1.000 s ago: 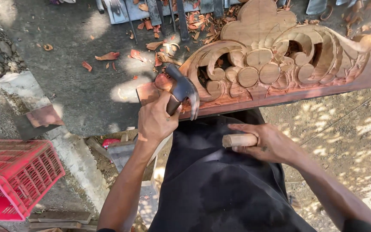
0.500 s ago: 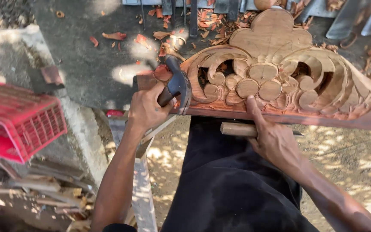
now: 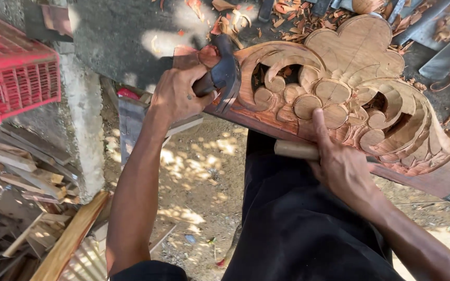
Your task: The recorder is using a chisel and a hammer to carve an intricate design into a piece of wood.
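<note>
One carved wooden panel (image 3: 350, 99) lies across the upper right of the view, resting on a grey slab (image 3: 126, 47) and reaching out over sandy ground; its right end runs out of the frame. The carving shows one cluster of round knobs, about eight that can be counted, ringed by curling scrolls and topped by one flat lobed crest. Two hands work on it. The left hand (image 3: 175, 96) is wrapped tight around one dark mallet (image 3: 225, 73), whose head sits on the left end of the panel; the handle is mostly hidden inside the fist. The right hand (image 3: 339, 164) grips one pale wooden handle (image 3: 292, 150) just under the panel's lower edge, fingers curled round it and the forefinger stretched up onto the carving; the tool's blade is hidden behind the hand, so its kind cannot be told. One red plastic crate (image 3: 14, 78) stands at the upper left, cut off by the frame. Wood chips (image 3: 292, 21), too many to count, litter the slab above the panel. Several metal tools (image 3: 444, 47) lie at the upper right, only partly in view. A pile of wooden offcuts (image 3: 22, 177) fills the lower left, blurred in shade.
</note>
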